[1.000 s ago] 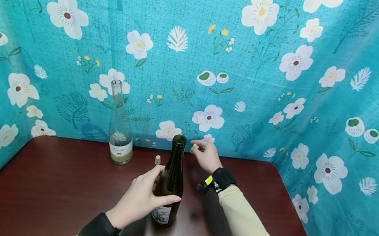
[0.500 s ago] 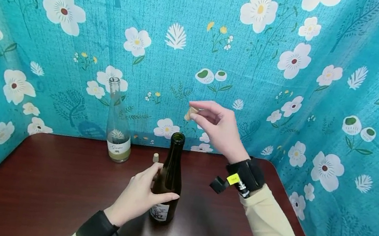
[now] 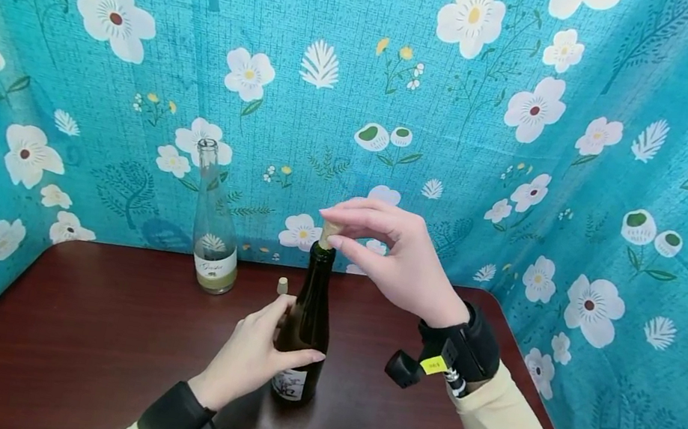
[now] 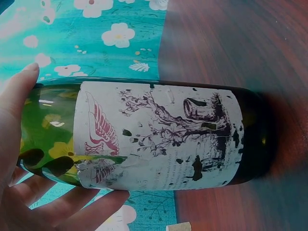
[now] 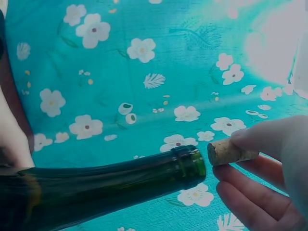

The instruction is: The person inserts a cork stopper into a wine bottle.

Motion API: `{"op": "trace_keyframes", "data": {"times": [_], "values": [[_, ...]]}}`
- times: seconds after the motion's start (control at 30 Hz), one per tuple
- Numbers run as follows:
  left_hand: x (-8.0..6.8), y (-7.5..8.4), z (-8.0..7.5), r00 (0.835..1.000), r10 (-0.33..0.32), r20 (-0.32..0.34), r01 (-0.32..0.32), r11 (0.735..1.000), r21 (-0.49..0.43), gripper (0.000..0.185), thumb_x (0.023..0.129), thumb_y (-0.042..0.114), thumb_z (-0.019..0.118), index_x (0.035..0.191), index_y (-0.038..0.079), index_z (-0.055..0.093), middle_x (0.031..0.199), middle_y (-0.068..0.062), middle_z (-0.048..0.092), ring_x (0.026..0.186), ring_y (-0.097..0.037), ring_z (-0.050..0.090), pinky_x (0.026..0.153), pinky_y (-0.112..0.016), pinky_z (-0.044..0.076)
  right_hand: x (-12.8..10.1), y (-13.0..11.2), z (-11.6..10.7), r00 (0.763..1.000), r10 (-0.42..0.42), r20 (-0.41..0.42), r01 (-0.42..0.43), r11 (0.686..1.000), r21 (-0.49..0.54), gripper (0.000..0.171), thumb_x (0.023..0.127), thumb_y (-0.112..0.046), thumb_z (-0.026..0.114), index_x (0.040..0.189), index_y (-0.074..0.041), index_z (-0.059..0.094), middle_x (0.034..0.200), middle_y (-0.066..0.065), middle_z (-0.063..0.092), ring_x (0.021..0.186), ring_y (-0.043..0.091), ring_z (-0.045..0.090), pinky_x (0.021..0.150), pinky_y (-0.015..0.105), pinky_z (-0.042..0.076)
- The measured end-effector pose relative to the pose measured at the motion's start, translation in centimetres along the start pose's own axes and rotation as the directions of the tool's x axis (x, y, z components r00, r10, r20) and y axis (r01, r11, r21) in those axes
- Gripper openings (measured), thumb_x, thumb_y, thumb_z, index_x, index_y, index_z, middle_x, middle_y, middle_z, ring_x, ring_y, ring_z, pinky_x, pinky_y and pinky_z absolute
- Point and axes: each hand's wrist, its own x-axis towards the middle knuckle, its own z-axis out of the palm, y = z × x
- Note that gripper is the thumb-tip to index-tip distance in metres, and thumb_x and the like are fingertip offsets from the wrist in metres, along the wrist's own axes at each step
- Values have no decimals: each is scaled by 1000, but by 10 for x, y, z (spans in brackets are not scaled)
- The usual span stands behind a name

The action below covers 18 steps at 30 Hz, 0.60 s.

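- Dark green glass is gripped low by the left hand (image 3: pixel 251 358): its fingers and thumb are wrapped round the body of the bottle (image 3: pixel 306 329) at the label (image 4: pixel 159 137), and this hold is best kept firm so the neck cannot sway.
- Standing upright near the middle of the table (image 3: pixel 89 346), the bottle is well placed; it should not be tilted while the top is worked on.
- Just above the mouth (image 5: pixel 192 163), a cork (image 3: pixel 330 233) is pinched between the thumb and fingertips of the right hand (image 3: pixel 400 262), which comes in from about 3 o'clock of the neck.
- Seen from the right wrist, the cork (image 5: pixel 226 151) is close to the rim but not yet inside, and appears slightly off the line of the neck.
- It is judged that the cork's axis should be brought square to the opening before any pressing is done; a skewed entry would likely jam or slip off the rim.
- Pressure is best applied straight down, with the grip kept high on the cork so the fingertips stay clear of the glass.
- Farther back, at about 11 o'clock of the bottle, a second cork (image 3: pixel 283 285) stands on the table.
- Beyond that, near the flowered curtain (image 3: pixel 530 162), a clear bottle (image 3: pixel 213 230) stands open, well apart from both hands.
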Motion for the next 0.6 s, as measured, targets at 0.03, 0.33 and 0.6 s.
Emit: {"op": "trace_keyframes", "data": {"times": [0.03,0.33,0.6], "values": [[0,0,0,1000,-1,-1,1,1000,-1,62,78,52,86,129,33,55,102,20,63,83,-2,61,70,-31,53,-1,1,1,1000,-5,4,5,1000,-6,33,94,2,71,127,-4,71,122,1,68,97,15,67,79,36,56],[0,-1,1,1000,-5,-5,5,1000,2,63,78,51,87,129,32,56,102,19,64,84,-2,61,70,-31,54,-6,7,7,1000,0,-10,0,998,-58,34,93,1,73,126,-7,73,122,-1,68,97,12,66,78,33,55],[1,-1,1,1000,3,-12,-3,1000,13,64,78,46,88,131,32,55,103,19,63,85,-1,61,70,-30,54,-11,13,12,999,-31,29,34,997,-73,41,92,-4,76,132,-6,68,130,0,65,112,15,61,83,33,54]]}}
